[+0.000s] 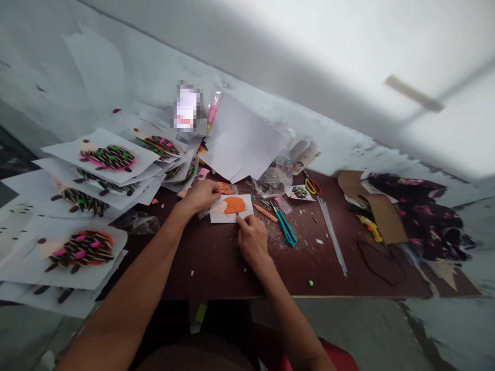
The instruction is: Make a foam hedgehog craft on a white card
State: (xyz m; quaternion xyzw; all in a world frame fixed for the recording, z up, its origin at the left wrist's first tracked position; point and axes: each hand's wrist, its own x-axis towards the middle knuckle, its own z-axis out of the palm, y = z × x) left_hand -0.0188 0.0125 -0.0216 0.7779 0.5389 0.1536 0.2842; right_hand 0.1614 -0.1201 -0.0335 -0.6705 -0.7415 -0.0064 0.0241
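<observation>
A white card with an orange clay hedgehog body and a pale snout lies on the dark red table. At the card's left, my left hand is closed in a pinch; what sits between the fingertips is too small to make out. My right hand rests at the card's lower edge, its index finger stretched out and touching the card just under the orange body, beside a small dark foot. Its other fingers curl loosely, and I see nothing held in them. Behind the card lies another orange piece.
Finished hedgehog cards are stacked at left. Right of my hands lie a teal-handled tool, an orange stick, clear glue sticks, scissors and a yellow glue gun. White sheets lean against the wall.
</observation>
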